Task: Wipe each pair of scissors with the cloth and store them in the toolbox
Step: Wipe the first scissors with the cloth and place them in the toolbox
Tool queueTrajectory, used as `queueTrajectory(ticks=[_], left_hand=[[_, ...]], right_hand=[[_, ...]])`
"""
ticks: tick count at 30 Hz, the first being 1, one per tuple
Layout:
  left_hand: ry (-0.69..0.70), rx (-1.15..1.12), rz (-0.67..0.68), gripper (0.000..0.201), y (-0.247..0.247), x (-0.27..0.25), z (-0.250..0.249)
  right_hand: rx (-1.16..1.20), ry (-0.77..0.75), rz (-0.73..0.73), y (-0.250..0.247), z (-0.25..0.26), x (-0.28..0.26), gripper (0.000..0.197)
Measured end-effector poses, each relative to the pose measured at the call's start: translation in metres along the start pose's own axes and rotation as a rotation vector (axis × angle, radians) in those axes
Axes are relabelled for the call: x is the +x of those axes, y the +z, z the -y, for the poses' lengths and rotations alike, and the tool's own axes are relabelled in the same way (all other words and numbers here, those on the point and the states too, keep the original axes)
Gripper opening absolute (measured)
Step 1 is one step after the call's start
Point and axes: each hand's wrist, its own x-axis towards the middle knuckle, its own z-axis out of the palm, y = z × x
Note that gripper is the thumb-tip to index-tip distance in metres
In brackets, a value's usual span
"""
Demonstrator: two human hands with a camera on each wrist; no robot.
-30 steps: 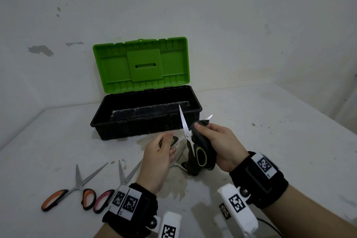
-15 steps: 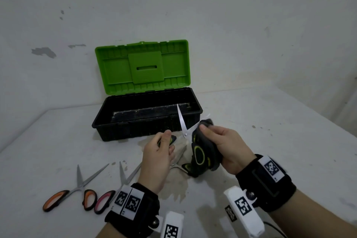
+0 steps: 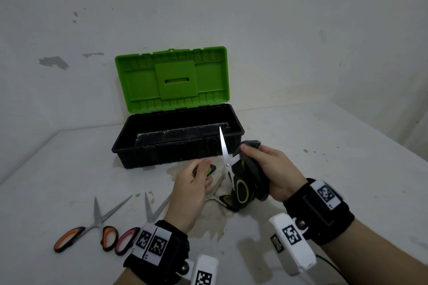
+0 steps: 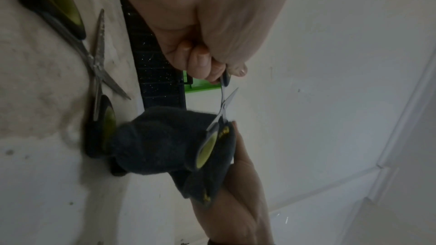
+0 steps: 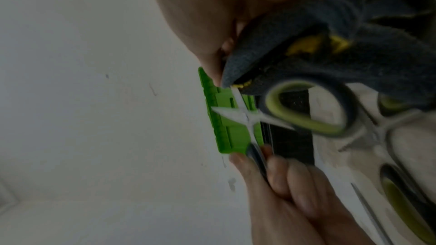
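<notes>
You are wearing a wide black band on your left wrist, and two white tags printed with black square-code patterns are sitting side by side on its top. A white block carrying another such code is hanging from that band at 5 o'clock, fixed by a round metal screw. You are wearing a matching black band on your right wrist, with one white coded tag toward 1 o'clock. A white coded housing is jutting from it at 7 o'clock, and a thin dark cable is trailing beside it. Both forearms are showing bare, with no sleeves.
</notes>
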Motion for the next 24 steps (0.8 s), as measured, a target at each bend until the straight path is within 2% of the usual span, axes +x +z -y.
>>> queueTrajectory(ticks=[5, 12, 15, 18, 20, 22, 24], left_hand=[[-0.097, -0.121, -0.025, 0.028, -0.004, 0.001, -0.001], [-0.072, -0.242, -0.180, 0.031, -0.004, 0.011, -0.005], [-0.190, -0.338, -0.173, 0.032, 0.001, 0.011, -0.003], [-0.376, -0.381, -0.112, 0.052, 0.004, 0.012, 0.000], [-0.442, -0.361, -0.078, 0.065, 0.003, 0.013, 0.001], [-0.432, -0.337, -0.125, 0.068, 0.002, 0.015, 0.005], [-0.380, -0.275, -0.203, 0.057, 0.002, 0.018, 0.008]], right_hand=[[0.030, -0.032, -0.039, -0.007, -0.005, 0.001, 0.039], [0.092, -0.041, -0.049, 0.001, -0.016, -0.005, 0.030], [0.127, -0.094, -0.130, 0.008, -0.024, -0.006, 0.027], [0.152, -0.116, -0.161, 0.013, -0.031, -0.008, 0.026], [0.148, -0.101, -0.137, 0.014, -0.033, -0.011, 0.027], [0.128, -0.078, -0.102, 0.015, -0.036, -0.015, 0.028], [0.100, -0.046, -0.071, 0.015, -0.039, -0.019, 0.027]])
